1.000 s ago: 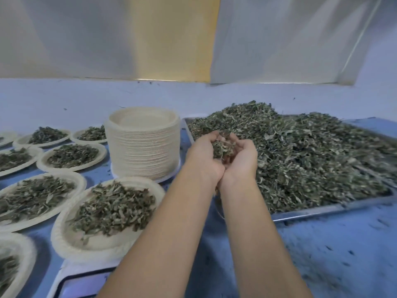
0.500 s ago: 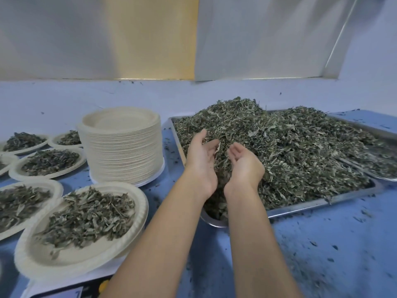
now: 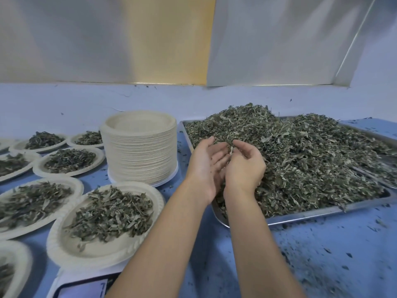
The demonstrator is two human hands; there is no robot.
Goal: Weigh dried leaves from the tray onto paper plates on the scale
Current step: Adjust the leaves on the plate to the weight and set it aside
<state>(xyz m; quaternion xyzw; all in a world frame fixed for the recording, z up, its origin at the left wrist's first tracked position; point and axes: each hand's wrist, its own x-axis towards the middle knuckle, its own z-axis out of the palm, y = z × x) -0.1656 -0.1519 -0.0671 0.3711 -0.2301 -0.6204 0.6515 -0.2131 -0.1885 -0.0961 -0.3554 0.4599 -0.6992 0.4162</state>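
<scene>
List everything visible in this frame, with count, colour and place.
Dried leaves: one heap, grey-green, in the tray.
Tray: one, silver metal, right of centre.
Empty paper plates: one tall stack, cream, left of the tray.
Filled paper plates: at least seven, cream, left side; the nearest sits on the scale.
Scale: one, white, bottom left, mostly hidden.
Table: one, blue, strewn with leaf crumbs.
Wall panels: silvery and yellow, behind.
Left hand: cupped over the tray's near-left corner.
Right hand: cupped beside it, fingers curled.
</scene>
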